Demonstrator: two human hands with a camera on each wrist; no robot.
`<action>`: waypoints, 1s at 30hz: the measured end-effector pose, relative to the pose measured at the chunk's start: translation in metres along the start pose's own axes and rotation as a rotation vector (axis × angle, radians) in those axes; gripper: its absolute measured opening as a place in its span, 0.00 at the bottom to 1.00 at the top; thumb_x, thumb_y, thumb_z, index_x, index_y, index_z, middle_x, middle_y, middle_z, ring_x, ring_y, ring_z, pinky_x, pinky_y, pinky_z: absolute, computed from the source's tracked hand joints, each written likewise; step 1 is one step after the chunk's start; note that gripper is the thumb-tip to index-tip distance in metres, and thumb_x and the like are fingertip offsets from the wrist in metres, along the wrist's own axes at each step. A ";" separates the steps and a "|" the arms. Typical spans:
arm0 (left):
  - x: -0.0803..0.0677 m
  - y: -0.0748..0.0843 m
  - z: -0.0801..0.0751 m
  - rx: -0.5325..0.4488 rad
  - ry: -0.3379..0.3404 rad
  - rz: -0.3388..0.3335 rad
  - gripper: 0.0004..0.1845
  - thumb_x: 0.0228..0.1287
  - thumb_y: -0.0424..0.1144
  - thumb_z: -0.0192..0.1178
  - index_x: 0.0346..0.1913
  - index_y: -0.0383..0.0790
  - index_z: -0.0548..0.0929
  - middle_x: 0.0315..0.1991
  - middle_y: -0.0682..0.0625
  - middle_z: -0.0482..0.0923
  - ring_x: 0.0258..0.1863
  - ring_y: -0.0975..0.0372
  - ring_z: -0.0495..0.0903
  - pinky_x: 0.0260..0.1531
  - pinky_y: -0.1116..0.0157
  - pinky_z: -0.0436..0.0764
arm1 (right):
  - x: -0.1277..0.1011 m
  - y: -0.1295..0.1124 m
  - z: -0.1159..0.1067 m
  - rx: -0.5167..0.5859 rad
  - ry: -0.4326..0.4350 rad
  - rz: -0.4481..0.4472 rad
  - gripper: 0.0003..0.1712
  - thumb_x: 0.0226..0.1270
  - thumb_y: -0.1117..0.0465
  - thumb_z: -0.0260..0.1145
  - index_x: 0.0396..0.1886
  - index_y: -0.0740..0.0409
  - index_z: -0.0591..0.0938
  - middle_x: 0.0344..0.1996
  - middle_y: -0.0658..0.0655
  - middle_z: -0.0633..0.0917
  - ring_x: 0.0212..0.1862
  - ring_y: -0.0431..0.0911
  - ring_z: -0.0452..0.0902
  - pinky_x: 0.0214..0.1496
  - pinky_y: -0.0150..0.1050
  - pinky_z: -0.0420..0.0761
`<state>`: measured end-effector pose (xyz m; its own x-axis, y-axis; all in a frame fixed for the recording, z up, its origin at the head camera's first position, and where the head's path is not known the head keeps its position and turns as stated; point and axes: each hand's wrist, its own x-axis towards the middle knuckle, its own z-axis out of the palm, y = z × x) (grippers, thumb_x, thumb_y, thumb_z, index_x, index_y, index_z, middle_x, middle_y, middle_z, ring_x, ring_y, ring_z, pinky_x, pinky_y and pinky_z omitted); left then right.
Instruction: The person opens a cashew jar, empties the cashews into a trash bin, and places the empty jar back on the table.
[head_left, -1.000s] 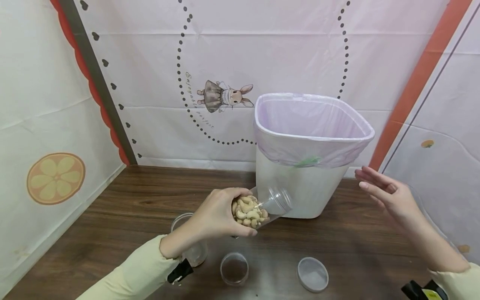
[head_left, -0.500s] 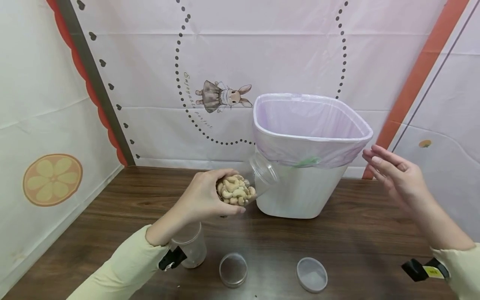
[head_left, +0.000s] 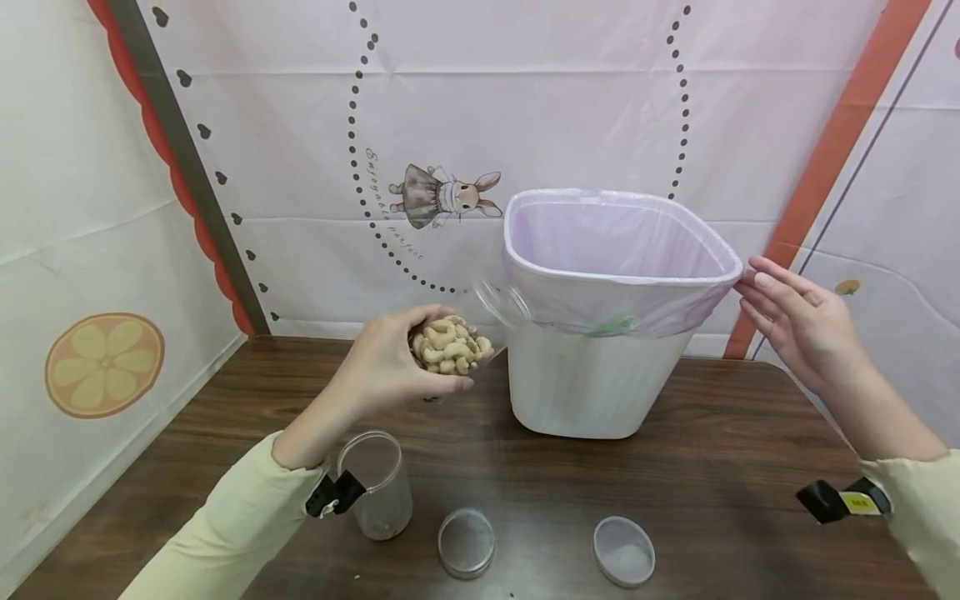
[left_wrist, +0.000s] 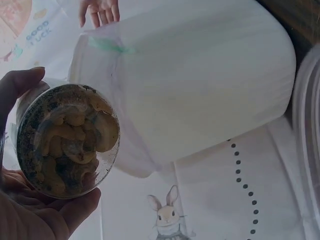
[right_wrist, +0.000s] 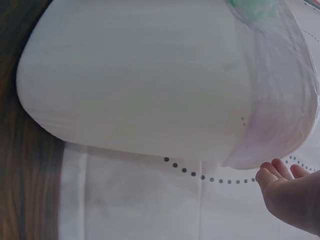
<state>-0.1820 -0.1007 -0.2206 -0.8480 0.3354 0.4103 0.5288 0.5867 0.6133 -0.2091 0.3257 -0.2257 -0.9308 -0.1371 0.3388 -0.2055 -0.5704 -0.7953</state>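
Observation:
My left hand [head_left: 382, 362] holds a clear plastic jar [head_left: 510, 304] round its side, tilted with its mouth towards the bin. Cashews [head_left: 448, 343] lie inside the jar; its round base [left_wrist: 67, 142] faces the left wrist view, with dark specks among the nuts. A white trash bin [head_left: 592, 383] stands upright on the table, lined with a pale purple bag [head_left: 622, 250]. At the bin's right rim my right hand [head_left: 806, 325] has its fingers extended; the fingertips are at or very near the bag's edge, and contact cannot be told.
An open clear jar [head_left: 386, 500] stands upright below my left wrist. Two round lids, one clear [head_left: 467, 543] and one whitish [head_left: 624, 550], lie near the front of the wooden table [head_left: 720, 500]. A printed cloth wall [head_left: 315, 275] rises behind.
My left hand has moved the jar of cashews up and to the left, its mouth turning upward. My right hand has risen to the bin's right rim.

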 end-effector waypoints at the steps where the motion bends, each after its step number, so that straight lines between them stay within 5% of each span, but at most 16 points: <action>1: 0.001 0.000 -0.001 -0.006 0.002 -0.001 0.35 0.31 0.43 0.76 0.51 0.43 0.77 0.38 0.50 0.81 0.37 0.61 0.79 0.39 0.63 0.77 | 0.001 -0.002 0.000 0.005 -0.001 0.003 0.17 0.67 0.73 0.47 0.50 0.63 0.78 0.45 0.59 0.82 0.49 0.46 0.78 0.47 0.35 0.77; 20: 0.035 -0.003 -0.020 -0.016 0.081 -0.052 0.39 0.33 0.44 0.75 0.55 0.40 0.75 0.43 0.47 0.80 0.41 0.58 0.76 0.44 0.60 0.75 | 0.028 -0.017 0.000 -0.157 0.011 0.060 0.16 0.67 0.70 0.50 0.50 0.56 0.78 0.46 0.54 0.81 0.49 0.43 0.78 0.45 0.33 0.78; 30: 0.053 -0.008 -0.026 -0.013 0.112 -0.075 0.36 0.34 0.43 0.75 0.53 0.42 0.77 0.42 0.48 0.80 0.40 0.59 0.76 0.42 0.61 0.74 | 0.040 -0.021 0.004 -0.347 0.082 0.118 0.19 0.66 0.63 0.55 0.56 0.51 0.75 0.44 0.48 0.81 0.46 0.38 0.78 0.41 0.29 0.78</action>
<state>-0.2301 -0.1068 -0.1868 -0.8764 0.2065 0.4351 0.4652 0.5971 0.6535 -0.2409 0.3285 -0.1936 -0.9724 -0.1127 0.2043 -0.1722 -0.2445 -0.9542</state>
